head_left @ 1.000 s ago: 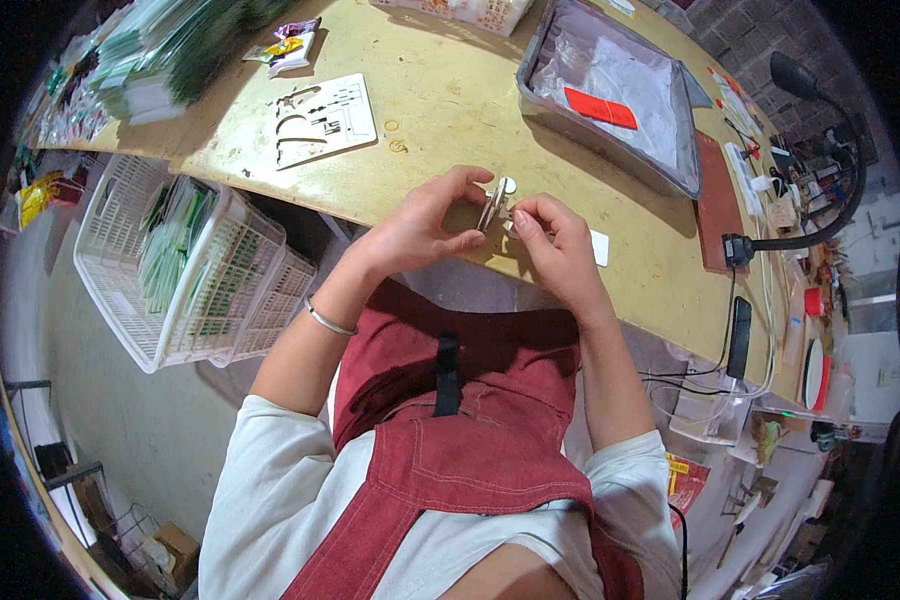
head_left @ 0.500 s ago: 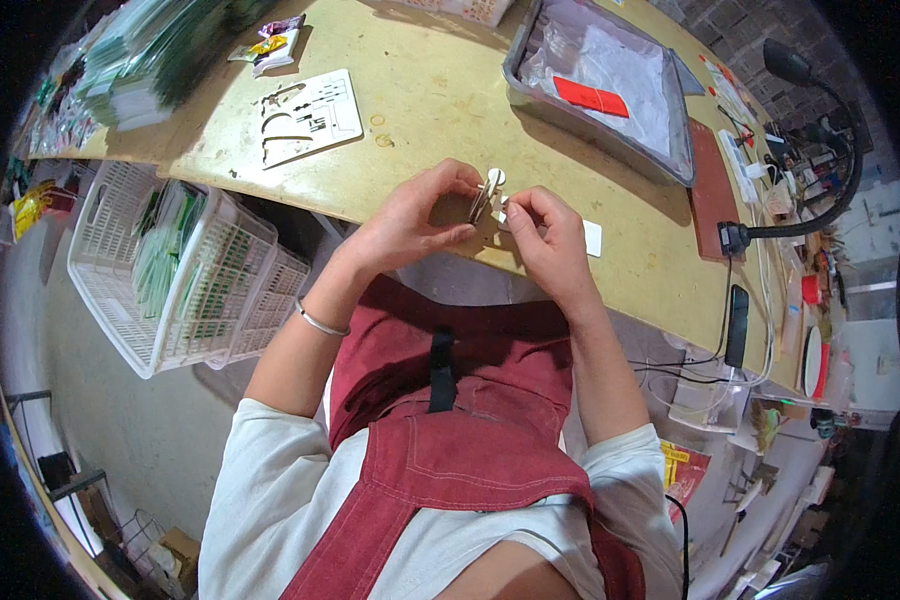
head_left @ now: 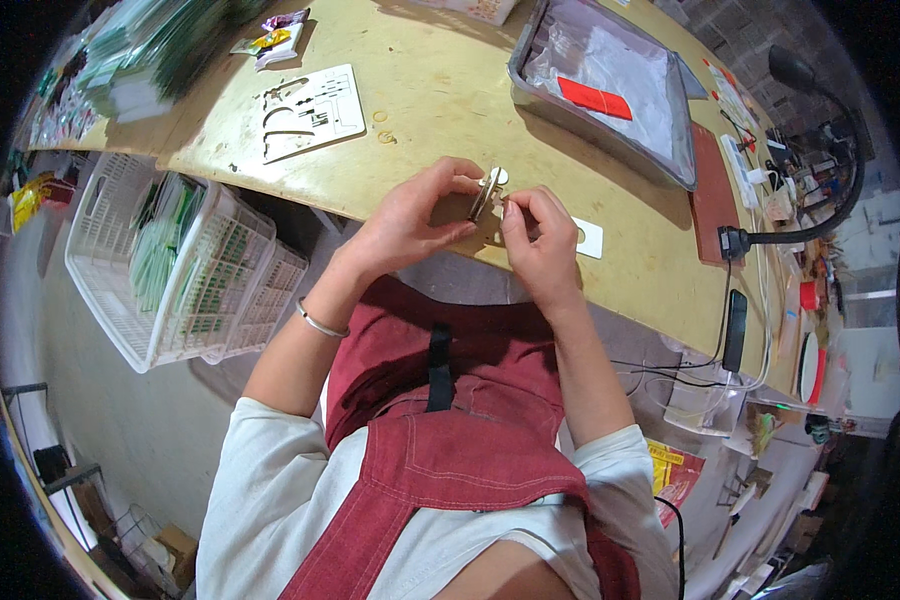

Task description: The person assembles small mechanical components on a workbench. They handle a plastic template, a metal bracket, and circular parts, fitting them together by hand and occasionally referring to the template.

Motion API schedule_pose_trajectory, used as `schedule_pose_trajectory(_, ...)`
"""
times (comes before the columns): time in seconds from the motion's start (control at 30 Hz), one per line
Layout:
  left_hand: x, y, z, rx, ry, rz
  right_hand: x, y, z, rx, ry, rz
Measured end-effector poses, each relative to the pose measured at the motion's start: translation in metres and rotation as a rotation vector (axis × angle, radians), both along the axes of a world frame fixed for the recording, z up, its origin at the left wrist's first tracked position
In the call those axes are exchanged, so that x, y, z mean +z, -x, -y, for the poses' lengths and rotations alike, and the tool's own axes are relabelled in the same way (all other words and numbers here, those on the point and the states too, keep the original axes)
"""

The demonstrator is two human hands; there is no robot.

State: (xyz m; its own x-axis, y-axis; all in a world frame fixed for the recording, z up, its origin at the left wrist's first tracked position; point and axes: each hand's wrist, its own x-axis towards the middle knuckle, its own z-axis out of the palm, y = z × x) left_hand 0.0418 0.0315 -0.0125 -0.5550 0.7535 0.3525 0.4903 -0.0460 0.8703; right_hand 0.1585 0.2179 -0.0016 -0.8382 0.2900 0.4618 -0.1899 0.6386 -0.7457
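Note:
Near the table's front edge, my left hand (head_left: 410, 215) holds a thin, narrow piece with brownish edges (head_left: 485, 196) between thumb and fingers. A small pale round part (head_left: 499, 176) shows at its far end. Close on its right, my right hand (head_left: 545, 238) is closed in a pinch at the piece's side; what sits between those fingertips is too small to make out. Beside the right hand a white card with a round hole (head_left: 591, 240) lies flat on the table. Farther left lies a white board (head_left: 345, 105) with several small dark parts and curved pieces on it.
A grey tray (head_left: 610, 150) with clear plastic bags and a red packet (head_left: 595, 98) stands at the far right. Stacked sleeves (head_left: 135, 65) fill the far left. White baskets (head_left: 150, 335) stand below the left table edge. A black gooseneck lamp (head_left: 855, 180) rises at right.
My right hand has shifted slightly left and in toward the piece, uncovering more of the white card and its hole. My left hand keeps its hold almost unmoved.

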Motion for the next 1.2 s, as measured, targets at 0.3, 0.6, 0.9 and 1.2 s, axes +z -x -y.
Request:
schedule_pose_trajectory(0.3, 0.0003, -0.0017, 0.0011, 0.054, 0.056, -0.043, -0.0026, 0.0033, 0.0042, -0.004, -0.042, -0.069)
schedule_pose_trajectory(0.6, -0.0006, -0.0029, 0.0017, 0.06, 0.03, -0.187, 0.0018, 0.0028, -0.0009, 0.034, -0.082, -0.041)
schedule_pose_trajectory(0.9, -0.0039, -0.003, 0.002, 0.056, 0.025, -0.026, -0.0022, 0.0014, -0.0019, 0.022, -0.04, -0.031)
schedule_pose_trajectory(1.2, -0.0004, -0.0032, 0.0001, 0.074, 0.017, -0.012, -0.0008, 0.0058, 0.0015, 0.039, -0.069, -0.054)
